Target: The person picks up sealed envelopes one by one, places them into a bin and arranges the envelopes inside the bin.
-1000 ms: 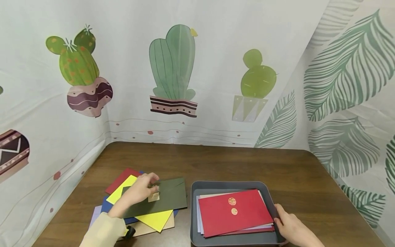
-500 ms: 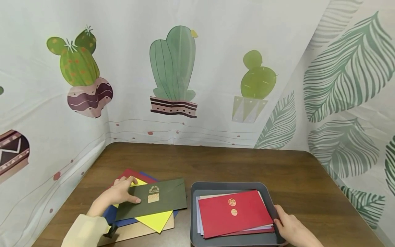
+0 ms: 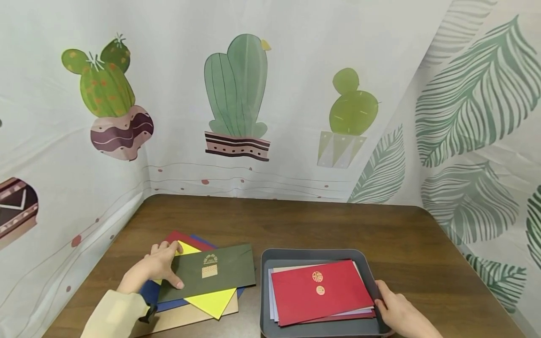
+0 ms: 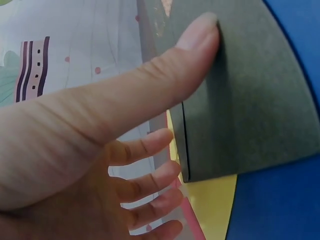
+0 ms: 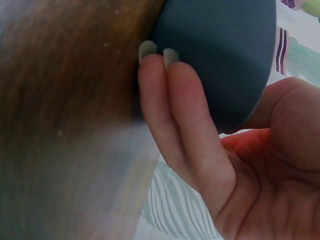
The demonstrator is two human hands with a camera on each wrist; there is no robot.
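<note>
A dark green envelope (image 3: 230, 265) with gold print tops a loose fanned pile on the left. At its left end is my left hand (image 3: 156, 264), thumb laid over the green paper and fingers spread along the pile's far left edge. In the left wrist view the thumb (image 4: 200, 40) overlaps the envelope while the fingers stay loosely bent beside its edge. On the right, my right hand (image 3: 401, 309) grips the side of a dark grey tray (image 3: 313, 250), thumb at the rim and fingers against the outer wall (image 5: 220, 60). Inside the tray, a red envelope (image 3: 296, 300) lies uppermost.
Under the green envelope, yellow (image 3: 213, 303), blue (image 3: 169, 305), beige (image 3: 190, 316) and red (image 3: 174, 235) envelopes stick out at different angles. Pale envelopes (image 3: 274, 300) show beneath the red one in the tray. A printed cloth (image 3: 296, 117) hangs behind the wooden table (image 3: 338, 225).
My left hand has moved left, from above the green envelope's gold print to its left end, with the thumb shifting slightly lower. The right hand and the tray stay in place.
</note>
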